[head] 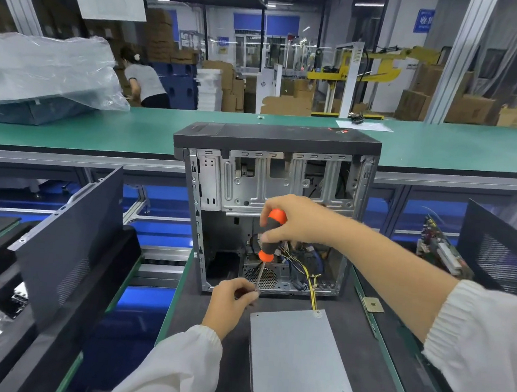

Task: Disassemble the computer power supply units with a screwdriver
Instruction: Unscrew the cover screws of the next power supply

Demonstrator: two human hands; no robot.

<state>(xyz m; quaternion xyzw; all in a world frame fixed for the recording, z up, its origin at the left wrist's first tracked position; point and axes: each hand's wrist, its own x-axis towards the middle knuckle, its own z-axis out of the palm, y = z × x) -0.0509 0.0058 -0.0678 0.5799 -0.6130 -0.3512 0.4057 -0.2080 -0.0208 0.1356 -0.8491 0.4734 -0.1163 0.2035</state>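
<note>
1. Dark matting covered the bench, with a green conveyor and stacked cartons beyond.
2. On the mat lay the grey supply, already out of the case but joined to it by yellow wires that ran inside.
3. The case stood open-sided just behind the supply.
4. The right hand was wrapped round the orange-and-black handle of the screwdriver, which pointed down.
5. The left hand had its fingertips curled in a pinch at the tip of the shaft; whether a screw sat between them was too small to tell.
6. Risk, as I judged it: a screw lifted off the tip could slip from that pinch and roll off the mat or into the case.
7. Also, with the wires attached, shifting the supply could strain the connectors or drag the case.
8. Side panels leaned at left and right, and a circuit board stood near the right one.
</note>
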